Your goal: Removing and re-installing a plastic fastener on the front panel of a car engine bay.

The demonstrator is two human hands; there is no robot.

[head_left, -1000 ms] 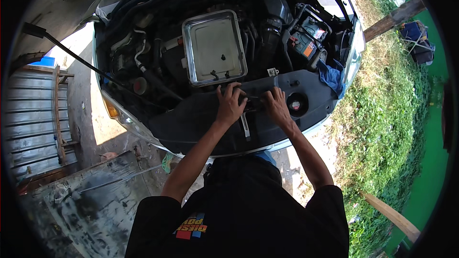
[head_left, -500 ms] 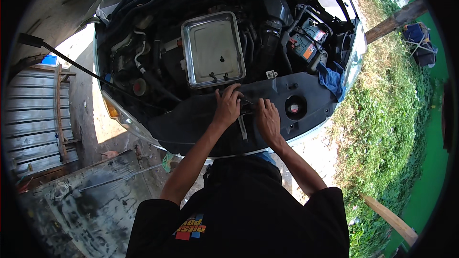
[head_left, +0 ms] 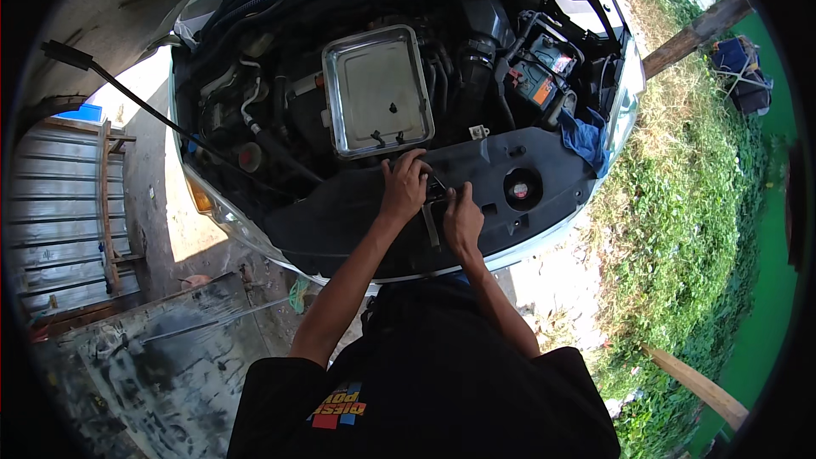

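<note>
My left hand (head_left: 404, 189) rests on the black plastic front cover (head_left: 340, 217) of an engine bay, just below a shiny metal tray (head_left: 378, 76). Its fingers are bent and apart, with the tips on the cover. My right hand (head_left: 462, 221) is closed beside it, curled around something too small to make out. Between the hands is an opening in the cover with dark latch-like parts (head_left: 437, 190). A narrow metal strip (head_left: 431, 225) runs from there toward me. Several small dark clips or fasteners (head_left: 377, 137) lie in the tray.
A battery (head_left: 544, 72) sits at the right of the bay, with a blue cloth (head_left: 584, 143) draped near the right headlight. A thin prop rod (head_left: 136, 106) slants in at left. Near left is a stained board (head_left: 170, 365); grass (head_left: 680, 229) grows at right.
My right hand has drawn slightly toward me and left, turning and curling its fingers in. My left hand has stayed nearly in place.
</note>
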